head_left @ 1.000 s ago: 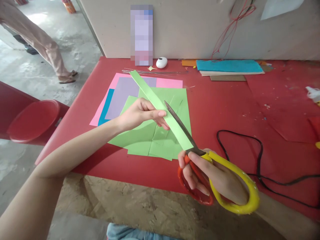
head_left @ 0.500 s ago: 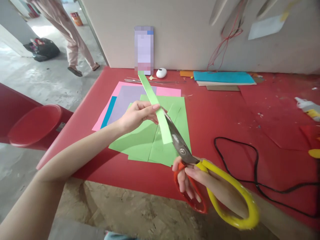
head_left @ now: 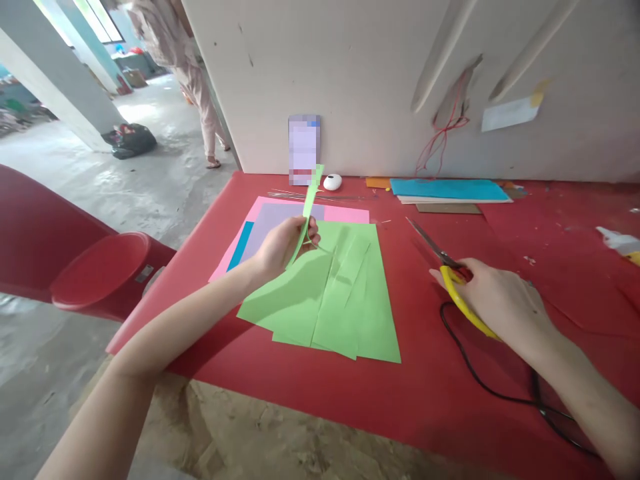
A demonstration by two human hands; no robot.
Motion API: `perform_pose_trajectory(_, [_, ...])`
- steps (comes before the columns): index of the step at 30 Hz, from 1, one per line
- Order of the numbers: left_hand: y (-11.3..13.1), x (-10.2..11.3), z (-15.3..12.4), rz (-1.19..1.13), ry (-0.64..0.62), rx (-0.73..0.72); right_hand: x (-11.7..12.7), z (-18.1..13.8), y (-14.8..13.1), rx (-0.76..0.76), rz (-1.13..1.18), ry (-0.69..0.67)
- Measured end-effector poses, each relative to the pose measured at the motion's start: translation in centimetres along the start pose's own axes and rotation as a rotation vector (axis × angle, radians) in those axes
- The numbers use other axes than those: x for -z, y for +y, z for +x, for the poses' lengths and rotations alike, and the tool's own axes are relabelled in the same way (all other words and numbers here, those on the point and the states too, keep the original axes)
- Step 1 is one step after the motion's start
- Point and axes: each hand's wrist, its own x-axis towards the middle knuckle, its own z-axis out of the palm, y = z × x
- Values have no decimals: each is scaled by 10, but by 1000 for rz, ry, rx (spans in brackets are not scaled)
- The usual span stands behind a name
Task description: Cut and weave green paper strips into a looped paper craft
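A narrow strip of light green paper [head_left: 311,197] is pinched in my left hand [head_left: 284,245], which is above the sheets on the table. Large green paper sheets [head_left: 365,320] lie under it, overlapping, with smaller cut pieces on top. My right hand [head_left: 505,303] is around the handles of a pair of scissors [head_left: 431,247] at the right side of the table. Their blades look closed and point away to the upper left; one handle is yellow, and the other is mostly hidden by the fingers. Lilac paper [head_left: 280,220] and pink paper [head_left: 350,215] show beneath the green sheets.
A phone [head_left: 304,147] leans on the wall beside a white rounded object [head_left: 333,182]. Blue sheets [head_left: 450,190] lie along the back. A black cable [head_left: 470,363] loops at the right. A red bucket [head_left: 100,273] stands left; a person [head_left: 197,87] is beyond.
My right hand has carried the scissors away from the strip to the right side of the table. My left hand still holds the strip, now turned more edge-on. The view has tilted up.
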Motion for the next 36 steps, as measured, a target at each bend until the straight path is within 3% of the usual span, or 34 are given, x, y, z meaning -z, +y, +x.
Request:
perform_pose_trajectory(6, [-5,-5,-8,53,-90,51,-9,3,18,67,-88,25])
perform_pose_trajectory(10, [-4,-13,-19,150,-212,86,-3,-6,-2,260,134,94])
perform_pose_trajectory(12, [-5,-19,-27,238,-353,122,1,-14,-23,295,342,-1])
perform_pose_trajectory(14, [-6,-26,-35,324,-478,171,5,-21,-46,202,653,-268])
perform_pose_trajectory(16, [-6,-32,-43,414,-537,213,8,-26,-68,123,882,-413])
perform_pose_trajectory(18, [-7,-36,-48,516,-567,237,10,-28,-84,96,1007,-478])
perform_pose_trajectory(21, [-7,-37,-51,589,-616,250,12,-25,-97,87,1048,-469])
perform_pose_trajectory(26, [-11,-35,-50,747,-476,117,12,-23,-96,38,989,-387])
perform_pose_trajectory(28, [-13,-34,-48,697,-414,59,11,-24,-94,0,957,-389])
perform_pose_trajectory(32, [-16,-31,-42,573,-342,73,4,-26,-94,10,957,-391])
perform_pose_trajectory(36, [-16,-30,-39,670,-349,54,1,-25,-96,25,1027,-453])
